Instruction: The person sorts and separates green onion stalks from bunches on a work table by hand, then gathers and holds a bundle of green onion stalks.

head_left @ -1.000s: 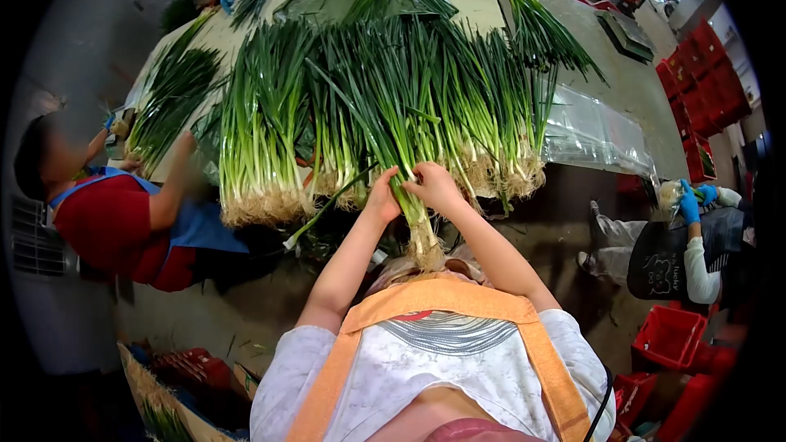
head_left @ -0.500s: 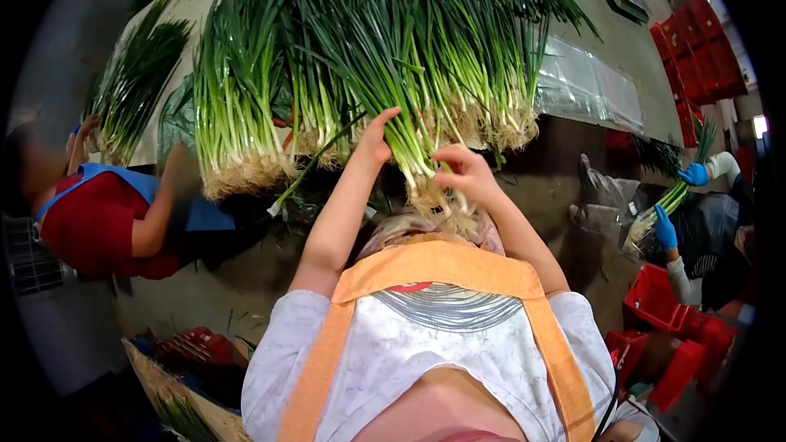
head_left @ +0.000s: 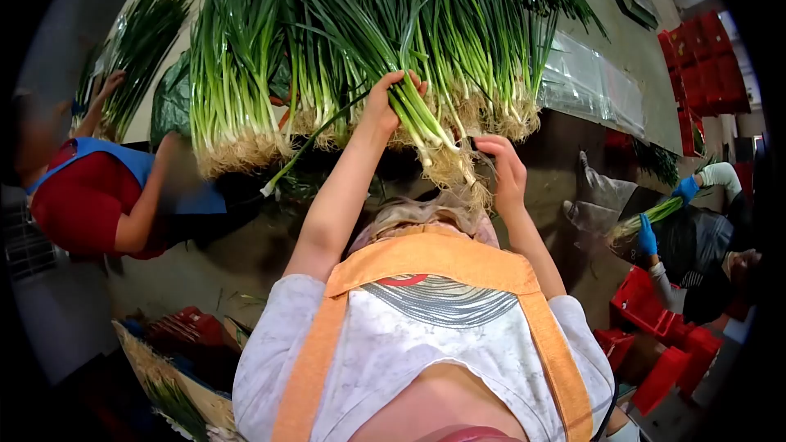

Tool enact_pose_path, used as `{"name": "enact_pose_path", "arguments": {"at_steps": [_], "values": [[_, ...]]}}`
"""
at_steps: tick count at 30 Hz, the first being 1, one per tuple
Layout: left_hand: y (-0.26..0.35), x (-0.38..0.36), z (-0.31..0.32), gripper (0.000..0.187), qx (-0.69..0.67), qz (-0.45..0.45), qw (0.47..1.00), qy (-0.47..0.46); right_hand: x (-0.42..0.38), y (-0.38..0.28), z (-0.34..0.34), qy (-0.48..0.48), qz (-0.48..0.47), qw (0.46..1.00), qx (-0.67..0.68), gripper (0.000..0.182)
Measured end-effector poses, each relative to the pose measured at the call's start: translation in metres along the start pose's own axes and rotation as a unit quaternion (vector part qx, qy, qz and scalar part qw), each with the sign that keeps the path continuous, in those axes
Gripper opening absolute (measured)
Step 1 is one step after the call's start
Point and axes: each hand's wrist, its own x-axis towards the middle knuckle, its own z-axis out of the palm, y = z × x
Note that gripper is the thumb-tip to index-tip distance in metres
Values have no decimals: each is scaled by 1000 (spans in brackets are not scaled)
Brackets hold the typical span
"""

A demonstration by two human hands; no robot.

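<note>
A small bunch of spring onions point(head_left: 422, 119) lies across the front of a pile, its white ends and shaggy roots pointing down toward my apron. My left hand point(head_left: 385, 104) wraps round the stalks just above the white part. Beside the roots, on the right, is my right hand point(head_left: 503, 165), its fingers stretched toward the bunch and apart from the thumb; I see nothing held in it. One loose spring onion point(head_left: 315, 147) slants down to the left, behind my left forearm.
More spring onions point(head_left: 237, 74) are heaped along the table point(head_left: 659, 119). Clear plastic bags point(head_left: 594, 82) lie on its right. A co-worker in red point(head_left: 90, 200) stands at left; another person's blue gloves point(head_left: 647, 235) hold spring onions at right. Red crates point(head_left: 655, 303) stand lower right.
My left hand has closed round the stalks and sits slightly higher. My right hand has moved off the stalks to the right, and its fingers have straightened.
</note>
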Motion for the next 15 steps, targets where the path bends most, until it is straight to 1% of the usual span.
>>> {"name": "enact_pose_path", "arguments": {"at_steps": [1, 2, 4, 5, 6, 7, 8, 9, 11, 12, 15], "values": [[0, 7, -6, 17, -1, -1, 1000, -27, -10, -3, -1, 36, -30, 999, -1, 37], [0, 9, -4, 18, -1, -3, 999, -53, -18, 1, 2, 57, -45, 997, -20, 40], [-12, 5, 13, 20, -66, -6, 997, 29, -28, 15, 14, 101, -77, 990, -56, 47], [-19, 1, 22, 22, -97, -9, 993, 70, -24, 17, 21, 99, -84, 986, -100, 38], [-25, 3, 15, 26, -90, -10, 996, 6, -17, 15, 29, 109, -103, 981, -123, 33], [-31, 3, 14, 26, -85, -17, 996, 4, -9, 13, 38, 118, -121, 975, -146, 28], [-35, 9, 3, 25, -99, -32, 994, -27, -3, 22, 48, 120, -117, 977, -134, 18], [-38, 14, -8, 24, -113, -48, 991, -57, -2, 22, 49, 103, -109, 980, -133, 17], [-36, 16, -7, 26, -120, -47, 991, -34, 6, 18, 51, 67, -98, 984, -130, 13], [-35, 16, -7, 27, -124, -46, 991, -23, 7, 10, 48, 75, -123, 980, -141, 10], [-37, -1, 13, 35, -91, -30, 994, -54, -1, 15, 43, 27, -138, 972, -190, 11]]}}
